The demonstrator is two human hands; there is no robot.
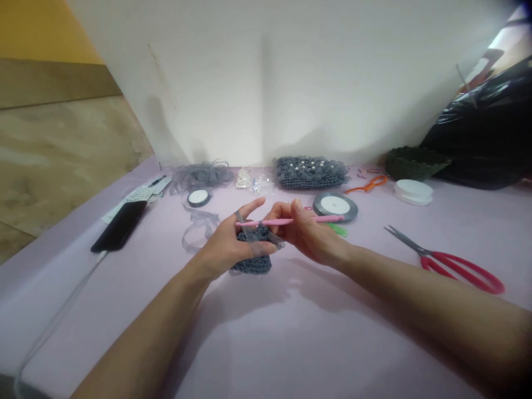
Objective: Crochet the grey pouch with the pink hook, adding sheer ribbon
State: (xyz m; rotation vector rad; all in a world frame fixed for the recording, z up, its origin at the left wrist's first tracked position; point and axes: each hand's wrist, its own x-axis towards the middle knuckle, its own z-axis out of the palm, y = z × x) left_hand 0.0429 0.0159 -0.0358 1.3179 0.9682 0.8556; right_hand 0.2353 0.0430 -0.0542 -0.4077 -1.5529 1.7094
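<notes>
My right hand (310,233) is closed around a pink crochet hook (282,222), which lies nearly level, its tip reaching over to my left hand. A small dark grey crochet piece (253,265) is gripped by my left hand (226,241). Sheer grey ribbon (248,231) wraps round the left index finger and crosses in front of the piece. A loop of ribbon sits on the hook near the top of the work. Part of the crochet piece is hidden behind my left thumb. Loose grey ribbon (195,230) trails on the table to the left.
Behind my hands lie a grey crocheted pouch (311,173) with pearl beads, a ribbon spool (336,206), a smaller spool (198,198) and bagged beads (245,179). Red-handled scissors (440,260) rest at right, with white spools (413,191) beyond. A phone (120,226) with a cable is at left.
</notes>
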